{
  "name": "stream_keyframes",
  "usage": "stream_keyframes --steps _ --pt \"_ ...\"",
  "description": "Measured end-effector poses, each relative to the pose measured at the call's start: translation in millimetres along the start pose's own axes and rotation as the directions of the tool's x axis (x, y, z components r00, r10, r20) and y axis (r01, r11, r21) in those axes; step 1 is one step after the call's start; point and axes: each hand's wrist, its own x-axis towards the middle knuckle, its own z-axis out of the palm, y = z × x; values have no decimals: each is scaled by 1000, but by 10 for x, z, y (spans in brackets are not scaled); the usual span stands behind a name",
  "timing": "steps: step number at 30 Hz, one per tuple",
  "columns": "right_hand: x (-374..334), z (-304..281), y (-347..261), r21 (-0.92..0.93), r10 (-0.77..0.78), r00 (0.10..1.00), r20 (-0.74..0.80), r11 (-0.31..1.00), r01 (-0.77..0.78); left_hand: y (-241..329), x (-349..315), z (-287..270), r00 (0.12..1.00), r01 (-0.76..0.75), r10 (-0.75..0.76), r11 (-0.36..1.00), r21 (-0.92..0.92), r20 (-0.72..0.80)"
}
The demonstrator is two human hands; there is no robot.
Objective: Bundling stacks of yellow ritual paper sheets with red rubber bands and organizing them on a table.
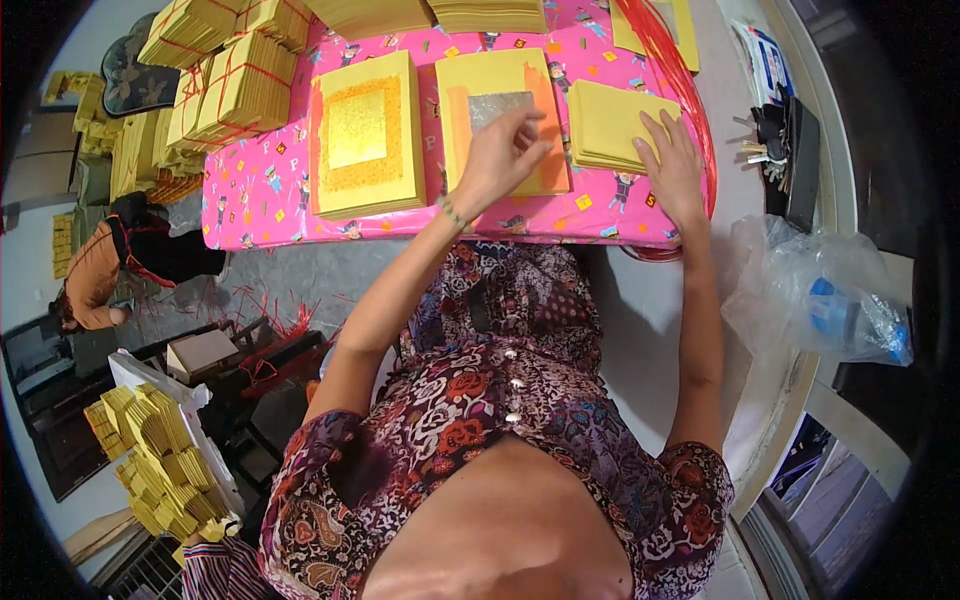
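Observation:
Above the middle stack of yellow paper (452,80) hovers my left hand (497,158), its fingers loosely bent and apart. The top sheet there bears a silver square (484,110) on an orange patch, partly covered by the hand. Spread over the right edge of a smaller stack of plain yellow paper (608,118) are the fingers of my right hand (674,170); the palm hangs past its near corner. Left of the middle lies a thick stack with a gold square (358,130) on top. All three rest on a pink patterned tablecloth (262,205).
Bundles of yellow paper (245,90) tied with red string stand at the table's far left. Long red strips (692,95) hang along its right edge. Farther right are keys (765,150) and a clear plastic bag (765,290). At left, a person (95,275) bends over.

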Motion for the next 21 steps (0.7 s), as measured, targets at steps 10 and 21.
stream_keyframes --steps 10,21 --pt "149 -465 -382 72 -198 956 -214 973 218 -160 -632 -278 954 -285 297 838 465 50" --pt "-136 -32 -1293 91 -579 814 51 814 574 -241 -699 -262 944 -310 328 824 475 47"
